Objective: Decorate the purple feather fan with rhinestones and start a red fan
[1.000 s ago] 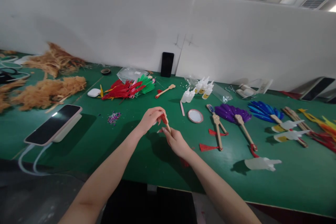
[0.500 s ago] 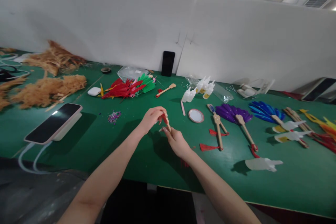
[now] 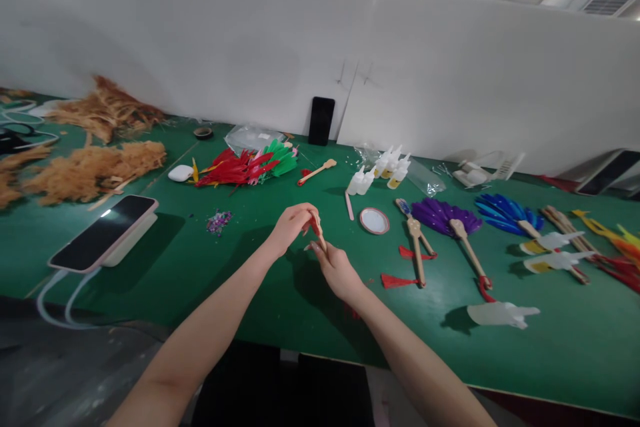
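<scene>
My left hand (image 3: pixel 290 225) is closed in a pinch round the upper end of a small wooden fan handle (image 3: pixel 318 231) that carries a bit of red on it. My right hand (image 3: pixel 337 270) grips the lower end of the same handle with curled fingers. Both hands hover just above the green table (image 3: pixel 280 300), near its middle. A red tassel (image 3: pixel 395 279) lies to the right of my right hand, beside another wooden handle (image 3: pixel 415 247).
Red and green feathers (image 3: pixel 245 167) lie behind the hands, with glue bottles (image 3: pixel 380 170), a round lid (image 3: pixel 374 220), purple (image 3: pixel 440 215) and blue (image 3: pixel 503 210) feather fans to the right. A phone (image 3: pixel 103 232) rests on a stand at left, near brown fibre heaps (image 3: pixel 90 170). A white partition stands behind.
Both hands stay in place on the wooden handle; only small finger shifts show. The view has drifted very slightly.
</scene>
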Demonstrator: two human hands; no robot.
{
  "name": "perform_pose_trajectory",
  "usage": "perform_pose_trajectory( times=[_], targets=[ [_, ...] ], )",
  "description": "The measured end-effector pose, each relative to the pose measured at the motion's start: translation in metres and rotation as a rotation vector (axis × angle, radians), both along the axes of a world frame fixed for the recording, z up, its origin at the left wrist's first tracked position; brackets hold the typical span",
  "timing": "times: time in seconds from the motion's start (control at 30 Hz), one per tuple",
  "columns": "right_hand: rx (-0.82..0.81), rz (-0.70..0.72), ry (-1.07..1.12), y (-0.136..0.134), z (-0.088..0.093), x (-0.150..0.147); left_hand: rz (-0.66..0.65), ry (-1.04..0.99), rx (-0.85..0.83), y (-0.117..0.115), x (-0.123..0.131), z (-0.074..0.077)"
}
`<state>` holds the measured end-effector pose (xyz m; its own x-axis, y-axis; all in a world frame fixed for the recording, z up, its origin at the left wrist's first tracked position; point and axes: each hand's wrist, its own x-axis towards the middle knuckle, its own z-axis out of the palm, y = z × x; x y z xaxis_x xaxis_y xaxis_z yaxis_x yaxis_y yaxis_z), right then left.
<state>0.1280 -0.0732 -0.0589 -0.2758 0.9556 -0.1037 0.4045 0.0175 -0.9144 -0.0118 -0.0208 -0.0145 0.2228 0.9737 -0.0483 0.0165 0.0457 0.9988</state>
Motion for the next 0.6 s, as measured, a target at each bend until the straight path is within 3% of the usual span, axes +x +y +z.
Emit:
perform_pose_trajectory(
  times=[0.37, 0.53, 0.6],
  targets=[
    [-0.097, 0.023, 0.139, 0.000, -0.003, -0.002, 0.031, -0.017, -0.011, 0.001, 0.002, -0.008],
    [-0.231, 0.061, 0.304, -0.002, 0.005, -0.004, 0.061, -0.022, -0.004, 0.002, 0.000, -0.009],
    [-0.276, 0.081, 0.386, -0.002, 0.009, -0.003, 0.014, -0.017, -0.006, 0.003, -0.004, -0.007]
  ],
)
